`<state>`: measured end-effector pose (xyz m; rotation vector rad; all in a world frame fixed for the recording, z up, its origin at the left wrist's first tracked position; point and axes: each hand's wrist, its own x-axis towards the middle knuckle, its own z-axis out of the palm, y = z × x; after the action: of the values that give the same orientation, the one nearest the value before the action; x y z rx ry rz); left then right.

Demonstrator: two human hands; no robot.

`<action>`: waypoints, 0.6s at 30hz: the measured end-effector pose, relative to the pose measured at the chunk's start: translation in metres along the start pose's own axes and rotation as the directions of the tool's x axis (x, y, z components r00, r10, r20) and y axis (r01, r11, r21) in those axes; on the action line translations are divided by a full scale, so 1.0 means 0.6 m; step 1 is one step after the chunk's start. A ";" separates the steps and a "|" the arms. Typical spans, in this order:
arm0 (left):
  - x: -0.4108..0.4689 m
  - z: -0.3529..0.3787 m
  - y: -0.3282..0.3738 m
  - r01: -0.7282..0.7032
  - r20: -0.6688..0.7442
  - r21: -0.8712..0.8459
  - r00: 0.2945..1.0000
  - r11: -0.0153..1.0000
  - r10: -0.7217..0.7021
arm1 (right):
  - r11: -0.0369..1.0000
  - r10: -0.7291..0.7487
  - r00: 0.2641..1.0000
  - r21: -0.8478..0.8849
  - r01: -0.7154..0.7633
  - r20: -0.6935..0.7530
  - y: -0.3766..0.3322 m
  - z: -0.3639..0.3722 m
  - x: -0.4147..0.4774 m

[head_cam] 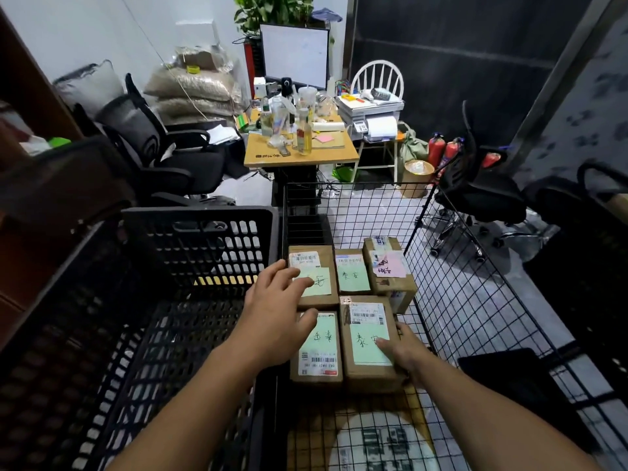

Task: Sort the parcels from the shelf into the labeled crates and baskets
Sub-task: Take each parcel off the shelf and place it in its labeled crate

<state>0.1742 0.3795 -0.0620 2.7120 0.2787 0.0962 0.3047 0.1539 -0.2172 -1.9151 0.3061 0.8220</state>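
Note:
Several brown cardboard parcels with green or pink handwritten notes lie inside a black wire basket (452, 287). My left hand (275, 311) lies flat with spread fingers, fingertips on the far left parcel (314, 297) and thumb on the near left parcel (317, 355). My right hand (406, 355) grips the right side of the near right parcel (365, 338), thumb on its green note. Behind it lie a green-noted parcel (351, 271) and a pink-noted parcel (390, 270).
A large black plastic crate (142, 300) stands left of the wire basket. A round white label (384, 440) lies on the basket floor near me. Beyond are a cluttered desk (300, 147), office chairs (170, 154) and fire extinguishers (441, 151).

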 end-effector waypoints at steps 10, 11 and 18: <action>-0.002 -0.004 0.007 -0.004 0.006 0.071 1.000 0.997 0.003 | 0.998 0.004 1.000 -0.067 -0.002 0.029 -0.010 -0.005 -0.006; -0.002 -0.006 0.008 -0.007 0.003 0.077 1.000 0.997 0.007 | 0.996 -0.002 1.000 -0.094 0.004 0.025 -0.012 -0.005 -0.005; 0.001 -0.014 0.013 -0.046 -0.014 0.079 0.999 0.996 0.047 | 0.868 -0.215 0.966 -0.481 0.122 -0.145 -0.044 -0.012 -0.058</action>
<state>0.1754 0.3757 -0.0509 2.7971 0.2287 0.1224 0.2964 0.1557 -0.1738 -2.4469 0.0490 0.6268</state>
